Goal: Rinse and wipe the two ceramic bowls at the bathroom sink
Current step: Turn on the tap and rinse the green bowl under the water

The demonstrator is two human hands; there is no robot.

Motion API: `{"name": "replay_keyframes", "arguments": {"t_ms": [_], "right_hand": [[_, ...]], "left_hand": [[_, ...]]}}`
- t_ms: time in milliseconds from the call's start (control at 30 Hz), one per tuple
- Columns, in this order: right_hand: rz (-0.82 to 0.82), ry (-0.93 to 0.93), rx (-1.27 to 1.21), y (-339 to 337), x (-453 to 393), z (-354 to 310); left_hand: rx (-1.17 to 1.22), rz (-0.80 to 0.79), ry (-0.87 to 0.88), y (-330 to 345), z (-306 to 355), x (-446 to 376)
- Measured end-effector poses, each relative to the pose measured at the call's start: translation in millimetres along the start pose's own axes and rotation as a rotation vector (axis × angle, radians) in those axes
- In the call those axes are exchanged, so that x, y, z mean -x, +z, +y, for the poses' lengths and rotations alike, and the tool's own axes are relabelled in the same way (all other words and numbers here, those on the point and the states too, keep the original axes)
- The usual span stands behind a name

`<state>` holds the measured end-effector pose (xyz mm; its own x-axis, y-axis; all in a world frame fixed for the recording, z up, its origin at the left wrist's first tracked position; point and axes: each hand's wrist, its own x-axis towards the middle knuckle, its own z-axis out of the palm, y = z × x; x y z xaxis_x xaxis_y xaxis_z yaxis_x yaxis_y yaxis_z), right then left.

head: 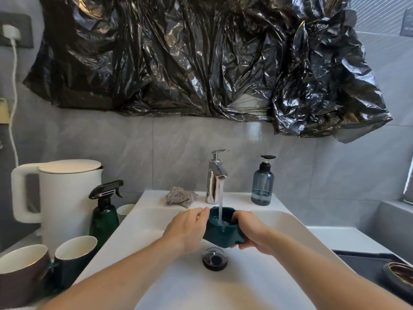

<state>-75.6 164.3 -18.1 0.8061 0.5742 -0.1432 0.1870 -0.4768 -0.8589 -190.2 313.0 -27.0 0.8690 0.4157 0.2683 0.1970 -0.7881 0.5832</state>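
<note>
A dark teal faceted ceramic bowl (220, 231) is held over the white sink (279, 222), tilted toward me, under the running stream from the chrome faucet (215, 175). Water pools inside it. My left hand (187, 230) grips its left rim, thumb at the edge. My right hand (250, 231) grips its right side, fingers curled under the base. A second bowl (396, 272), dark with a brownish inside, sits on the dark tray at the far right edge. A crumpled grey cloth (180, 196) lies on the sink ledge left of the faucet.
A white kettle (64, 195), a green spray bottle (105, 211) and three cups (73, 258) crowd the left counter. A blue soap dispenser (262, 182) stands right of the faucet. The drain stopper (214, 261) sits below the bowl. Black plastic sheeting (201, 59) covers the wall above.
</note>
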Motion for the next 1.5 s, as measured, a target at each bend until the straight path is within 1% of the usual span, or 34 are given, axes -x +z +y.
{"name": "replay_keyframes", "arguments": {"t_ms": [67,167,233,333,433,700,900,1067,1200,1500], "right_hand": [[0.02,-0.006,0.019,-2.6,0.7,3.0],[0.022,-0.016,0.022,-2.9,3.1,3.5],[0.026,-0.018,0.032,-1.0,2.9,2.9],[0.031,-0.02,0.04,1.6,2.2,1.3],[0.034,-0.03,0.049,0.6,1.6,2.1],[0.085,-0.074,0.041,-4.6,-0.5,8.4],[0.112,-0.089,-0.019,-3.3,1.1,9.7],[0.141,-0.219,-0.009,1.3,2.5,7.8],[0.178,-0.319,-0.002,1.8,9.1,7.4],[0.197,-0.451,0.125,0.2,8.0,14.5]], "left_hand": [[0.017,0.033,-0.011,-0.1,-2.9,-1.4],[0.017,-0.005,-0.027,-0.6,-4.8,-2.3],[0.03,0.009,-0.02,-1.4,-6.6,-3.2],[0.106,0.028,-0.059,-1.6,-9.3,-5.2],[0.102,0.034,-0.053,-1.7,-10.9,-6.0],[0.089,-0.002,-0.024,3.3,-6.6,-4.1],[0.233,-0.077,-0.033,9.1,1.2,-2.3],[0.335,-0.074,-0.024,10.7,-7.3,-4.0],[0.414,-0.03,0.006,13.4,-12.7,-7.8],[0.417,-0.006,0.079,24.6,-22.4,-13.0]]}}
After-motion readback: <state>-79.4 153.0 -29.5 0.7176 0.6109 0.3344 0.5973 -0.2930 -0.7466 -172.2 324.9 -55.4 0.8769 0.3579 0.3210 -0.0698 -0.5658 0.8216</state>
